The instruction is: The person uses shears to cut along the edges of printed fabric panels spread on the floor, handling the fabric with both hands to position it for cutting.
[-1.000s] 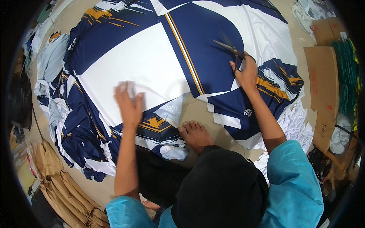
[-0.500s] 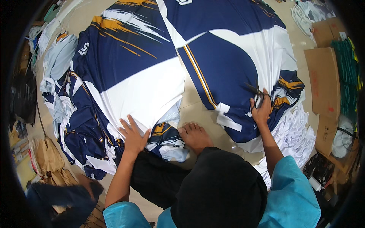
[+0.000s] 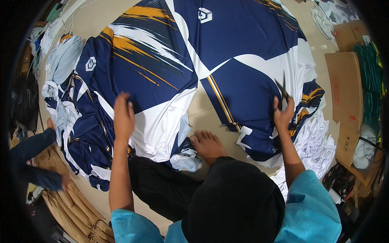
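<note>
A wide sheet of printed fabric [image 3: 150,87], navy with white areas and orange streaks, lies spread on the floor. Over its left part is my left hand [image 3: 123,117], fingers stretched out and slightly blurred, holding nothing. Black-handled scissors [image 3: 282,89] are in my right hand [image 3: 284,117], blades pointing away from me above the navy panel [image 3: 243,93] on the right. That panel carries an orange and white stripe and a white curved border. The fabric's white near edge bunches in folds beside my bare foot [image 3: 208,146].
Crumpled navy and white fabric [image 3: 87,133] is heaped at left, white cloth pieces [image 3: 314,141] at right. Cardboard boxes [image 3: 344,89] stand along the right side. At far left another person's dark sleeve [image 3: 32,148] reaches over brown paper-like material [image 3: 77,206].
The spread fabric has shifted toward me. My left hand has moved farther away from me; my right hand has turned the scissors' blades away. The other person's arms at left have moved.
</note>
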Action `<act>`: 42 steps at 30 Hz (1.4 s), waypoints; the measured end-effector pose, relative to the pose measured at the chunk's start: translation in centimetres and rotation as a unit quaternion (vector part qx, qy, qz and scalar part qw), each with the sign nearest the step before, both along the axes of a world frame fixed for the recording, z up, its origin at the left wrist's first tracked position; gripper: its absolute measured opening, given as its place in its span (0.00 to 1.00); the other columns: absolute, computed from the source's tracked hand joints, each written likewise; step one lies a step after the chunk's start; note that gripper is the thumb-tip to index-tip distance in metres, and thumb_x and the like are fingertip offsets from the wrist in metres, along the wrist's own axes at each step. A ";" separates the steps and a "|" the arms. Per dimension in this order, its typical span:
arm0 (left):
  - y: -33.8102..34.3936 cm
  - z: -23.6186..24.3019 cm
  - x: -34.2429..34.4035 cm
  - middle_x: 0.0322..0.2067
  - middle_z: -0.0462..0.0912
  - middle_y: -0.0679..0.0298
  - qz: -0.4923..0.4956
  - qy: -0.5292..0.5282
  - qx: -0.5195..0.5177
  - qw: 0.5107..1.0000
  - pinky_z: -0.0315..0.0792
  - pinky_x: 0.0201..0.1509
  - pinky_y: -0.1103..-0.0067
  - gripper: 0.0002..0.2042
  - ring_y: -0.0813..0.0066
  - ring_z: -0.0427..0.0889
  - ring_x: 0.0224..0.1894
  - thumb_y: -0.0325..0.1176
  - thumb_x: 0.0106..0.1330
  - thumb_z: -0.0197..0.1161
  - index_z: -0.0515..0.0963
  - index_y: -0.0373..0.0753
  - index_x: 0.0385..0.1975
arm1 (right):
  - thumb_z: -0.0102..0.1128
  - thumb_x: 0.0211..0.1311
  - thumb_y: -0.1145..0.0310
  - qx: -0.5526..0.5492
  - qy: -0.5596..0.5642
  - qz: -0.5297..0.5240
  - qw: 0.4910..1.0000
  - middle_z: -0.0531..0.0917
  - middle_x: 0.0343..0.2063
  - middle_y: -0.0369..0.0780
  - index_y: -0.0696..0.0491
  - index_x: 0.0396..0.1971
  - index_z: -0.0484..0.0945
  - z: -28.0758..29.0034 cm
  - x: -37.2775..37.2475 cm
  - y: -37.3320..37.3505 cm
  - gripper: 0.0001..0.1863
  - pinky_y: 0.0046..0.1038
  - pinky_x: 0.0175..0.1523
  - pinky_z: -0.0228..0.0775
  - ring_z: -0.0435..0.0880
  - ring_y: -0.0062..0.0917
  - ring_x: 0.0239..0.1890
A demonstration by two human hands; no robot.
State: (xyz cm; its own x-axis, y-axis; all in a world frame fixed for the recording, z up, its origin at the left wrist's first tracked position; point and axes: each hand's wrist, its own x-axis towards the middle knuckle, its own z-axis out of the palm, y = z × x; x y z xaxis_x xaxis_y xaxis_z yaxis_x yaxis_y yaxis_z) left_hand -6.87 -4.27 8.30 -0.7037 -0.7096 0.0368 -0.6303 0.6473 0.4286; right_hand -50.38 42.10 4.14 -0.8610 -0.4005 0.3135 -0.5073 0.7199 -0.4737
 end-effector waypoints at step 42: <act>12.7 -1.8 -4.2 0.81 0.60 0.44 -0.267 -0.088 0.125 0.951 0.47 0.87 0.44 0.35 0.32 0.53 0.84 0.48 0.73 0.69 0.70 0.45 0.79 | 0.81 0.65 0.54 -0.008 0.036 0.033 0.999 0.84 0.62 0.58 0.67 0.66 0.77 -2.2 -4.7 -10.6 0.39 0.46 0.73 0.70 0.81 0.54 0.67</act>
State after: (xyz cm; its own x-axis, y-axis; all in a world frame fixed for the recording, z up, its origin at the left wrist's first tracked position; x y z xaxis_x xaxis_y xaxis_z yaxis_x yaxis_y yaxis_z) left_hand -11.11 8.43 6.48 -0.9460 -0.2194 -0.2384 -0.3160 0.7874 0.5293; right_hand -55.06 31.55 1.94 -0.8079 -0.4503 0.3802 -0.5866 0.6762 -0.4457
